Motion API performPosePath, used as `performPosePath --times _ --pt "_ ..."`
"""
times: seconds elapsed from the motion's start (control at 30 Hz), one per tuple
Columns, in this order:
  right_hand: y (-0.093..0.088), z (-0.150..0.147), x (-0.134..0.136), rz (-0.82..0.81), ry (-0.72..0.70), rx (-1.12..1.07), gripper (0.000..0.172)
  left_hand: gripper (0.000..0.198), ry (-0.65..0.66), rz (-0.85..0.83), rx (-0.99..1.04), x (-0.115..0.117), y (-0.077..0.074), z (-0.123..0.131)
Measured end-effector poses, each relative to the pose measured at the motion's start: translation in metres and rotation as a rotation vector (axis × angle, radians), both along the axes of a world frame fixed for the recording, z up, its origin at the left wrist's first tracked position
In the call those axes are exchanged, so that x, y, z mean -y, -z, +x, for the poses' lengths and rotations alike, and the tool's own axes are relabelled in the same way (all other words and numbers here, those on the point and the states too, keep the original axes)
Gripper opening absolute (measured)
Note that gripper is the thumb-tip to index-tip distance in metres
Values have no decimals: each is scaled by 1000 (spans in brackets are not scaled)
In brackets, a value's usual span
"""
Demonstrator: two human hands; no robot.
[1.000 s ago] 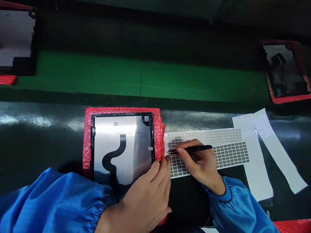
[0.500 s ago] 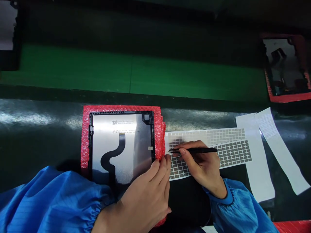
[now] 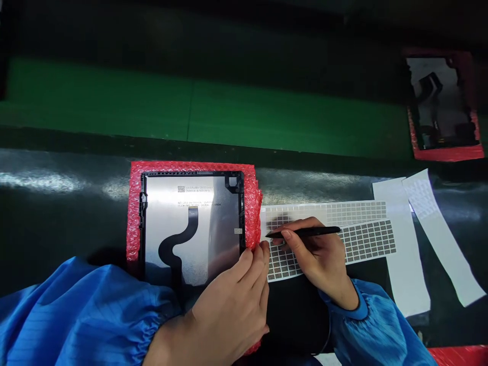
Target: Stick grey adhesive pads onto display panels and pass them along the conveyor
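Observation:
A display panel (image 3: 221, 229) lies back side up on red bubble wrap (image 3: 249, 203), with a black frame and a curved black ribbon cable (image 3: 192, 223). My left hand (image 3: 232, 300) rests over its lower right edge, fingers stretched out together, fingertips on the wrap beside the sheet's left end. My right hand (image 3: 320, 254) is closed around slim black tweezers (image 3: 314, 232), held almost level, their points to the left. The points are over the left end of a sheet of small grey rectangular stickers (image 3: 366, 239). Whether they grip a sticker is too small to tell.
White paper strips (image 3: 407, 264) lie to the right of the sticker sheet, one slanted strip (image 3: 446, 239) beside them. Another display panel (image 3: 438, 101) on red wrap sits at the far right on the green surface (image 3: 114, 101). Red material (image 3: 457, 354) shows at the lower right.
The view has shifted slightly, so the dark-framed panel at the far upper left has nearly left the picture. Both hands and the tweezers keep almost the same places.

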State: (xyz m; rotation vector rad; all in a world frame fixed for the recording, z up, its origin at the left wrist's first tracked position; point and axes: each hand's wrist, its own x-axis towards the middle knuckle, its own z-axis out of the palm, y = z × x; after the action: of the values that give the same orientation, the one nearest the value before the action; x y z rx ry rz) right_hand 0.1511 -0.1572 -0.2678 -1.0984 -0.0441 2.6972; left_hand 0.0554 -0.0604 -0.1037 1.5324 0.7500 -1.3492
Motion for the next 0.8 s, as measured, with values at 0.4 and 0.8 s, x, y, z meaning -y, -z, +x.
performPosePath --times 0.4,0.8 --pt "-4 -12 -43 -247 219 24 15 73 -43 57 132 -19 -7 -4" --pt "-61 -84 -114 -139 159 -128 15 70 203 102 -206 -52 -58 -47"
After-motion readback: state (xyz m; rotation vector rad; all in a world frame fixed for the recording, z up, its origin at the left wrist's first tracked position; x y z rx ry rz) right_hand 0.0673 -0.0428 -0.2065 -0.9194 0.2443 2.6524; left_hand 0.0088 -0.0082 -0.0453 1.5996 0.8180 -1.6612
